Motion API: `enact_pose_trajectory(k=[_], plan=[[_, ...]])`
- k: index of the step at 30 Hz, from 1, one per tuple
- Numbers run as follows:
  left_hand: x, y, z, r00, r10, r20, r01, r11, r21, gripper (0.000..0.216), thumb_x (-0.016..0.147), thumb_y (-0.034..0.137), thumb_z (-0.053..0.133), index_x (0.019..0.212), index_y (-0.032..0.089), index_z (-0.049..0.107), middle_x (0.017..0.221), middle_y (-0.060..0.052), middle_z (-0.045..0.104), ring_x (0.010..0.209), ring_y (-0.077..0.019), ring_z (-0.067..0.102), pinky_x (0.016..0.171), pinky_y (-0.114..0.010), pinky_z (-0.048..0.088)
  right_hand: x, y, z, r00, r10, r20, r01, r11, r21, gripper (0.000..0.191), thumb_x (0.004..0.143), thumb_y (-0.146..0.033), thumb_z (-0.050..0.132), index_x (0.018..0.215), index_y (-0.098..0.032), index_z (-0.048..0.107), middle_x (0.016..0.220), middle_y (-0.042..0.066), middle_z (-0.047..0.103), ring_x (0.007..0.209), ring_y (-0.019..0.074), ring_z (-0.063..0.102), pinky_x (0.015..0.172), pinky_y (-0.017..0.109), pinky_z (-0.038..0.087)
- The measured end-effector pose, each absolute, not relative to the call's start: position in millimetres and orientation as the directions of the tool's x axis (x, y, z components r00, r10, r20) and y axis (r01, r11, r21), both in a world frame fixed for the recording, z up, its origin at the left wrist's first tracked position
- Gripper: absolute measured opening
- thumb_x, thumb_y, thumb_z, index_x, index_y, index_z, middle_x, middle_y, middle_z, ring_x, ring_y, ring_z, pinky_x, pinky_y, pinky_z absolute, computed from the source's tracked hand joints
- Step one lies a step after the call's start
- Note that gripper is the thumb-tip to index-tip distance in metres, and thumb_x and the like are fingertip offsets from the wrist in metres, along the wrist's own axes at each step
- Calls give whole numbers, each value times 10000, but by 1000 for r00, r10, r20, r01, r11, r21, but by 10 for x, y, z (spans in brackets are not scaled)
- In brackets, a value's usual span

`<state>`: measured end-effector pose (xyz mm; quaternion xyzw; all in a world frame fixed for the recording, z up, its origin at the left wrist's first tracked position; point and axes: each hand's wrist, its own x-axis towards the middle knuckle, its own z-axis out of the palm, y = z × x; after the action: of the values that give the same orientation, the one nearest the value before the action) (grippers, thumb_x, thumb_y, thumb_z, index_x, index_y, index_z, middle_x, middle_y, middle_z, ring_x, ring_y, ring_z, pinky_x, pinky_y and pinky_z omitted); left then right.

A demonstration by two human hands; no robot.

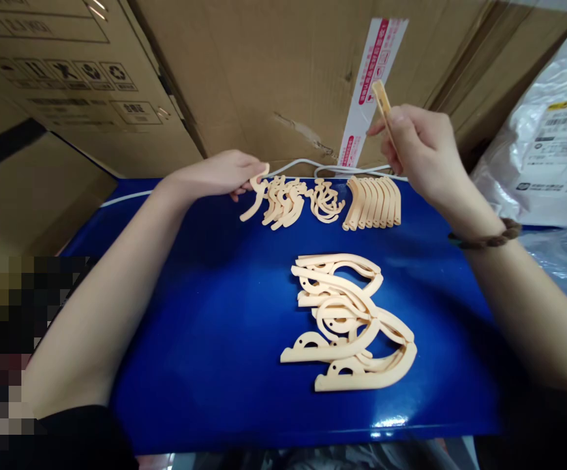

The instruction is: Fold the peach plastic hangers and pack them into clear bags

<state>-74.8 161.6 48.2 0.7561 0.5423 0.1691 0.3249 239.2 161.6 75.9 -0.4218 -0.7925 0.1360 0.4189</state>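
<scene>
Place: packing or workshop corner, apparently
Backdrop: brown printed cardboard boxes (263, 72)
Right: labelled white plastic parcel (552, 156)
Centre: glossy blue tabletop (205, 365)

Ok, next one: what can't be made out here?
All in the head view:
- Lower part of the tan strip: hidden by the right hand.
- Part of the curved piece: covered by fingers of the left hand.
- Exact count in the heap of joined pieces: they overlap.
- Fine print on the white bag: too small and blurred.
- Top of the left carton: cut off by the upper edge.
</scene>
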Motion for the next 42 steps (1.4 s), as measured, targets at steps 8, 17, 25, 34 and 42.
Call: enact_pose_trajectory(k=[8, 17, 25, 34, 42], plan=[[-837, 1799, 240, 99, 948, -303, 820, 94, 564, 155, 830, 227, 558, 678, 200, 549, 707, -43, 647, 524, -127, 546, 484, -231, 412, 2548, 1629, 940, -366, 859, 359, 884, 441, -154, 216, 936, -433, 599, 995, -245, 687, 873, 60, 739, 720, 204, 609, 654, 325, 396], [-783, 1782, 213, -27, 959, -282, 816, 184, 548, 51, 881, 177, 621, 926, 163, 641, 769, -37, 697, 509, -99, 520, 497, -233, 390, 2559, 1649, 819, -448, 882, 148, 894, 444, 62, 254, 972, -343, 496, 1089, -193, 664, 1105, 127, 736, 933, 266, 663, 676, 337, 365], [-765, 1763, 269, -36, 969, -244, 800, 174, 574, 135, 937, 301, 603, 909, 168, 611, 773, -68, 714, 506, -122, 550, 512, -258, 400, 2674, 1834, 683, -524, 843, -117, 851, 523, -47, 207, 792, -215, 660, 994, -195, 701, 918, 61, 722, 835, 215, 663, 715, 331, 448], [-524, 1613, 384, 77, 989, 128, 820, -136, 557, 201, 948, 344, 561, 1001, 168, 642, 779, -53, 708, 647, -173, 615, 689, -319, 486, 2739, 1852, 632, -428, 900, -81, 903, 429, -5, 315, 868, -307, 585, 1134, -181, 700, 1027, 139, 728, 910, 290, 676, 752, 401, 471], [191, 1234, 279, 659, 709, 252, 667, -705, 241, 576, 942, 387, 697, 1426, 114, 545, 1487, -146, 560, 1449, -292, 425, 1216, -438, 338, 2963, 2018, 528, -538, 837, -95, 839, 522, -151, 783, 793, -712, 635, 1380, -194, 610, 1268, 181, 666, 1135, 359, 639, 952, 472, 497]])
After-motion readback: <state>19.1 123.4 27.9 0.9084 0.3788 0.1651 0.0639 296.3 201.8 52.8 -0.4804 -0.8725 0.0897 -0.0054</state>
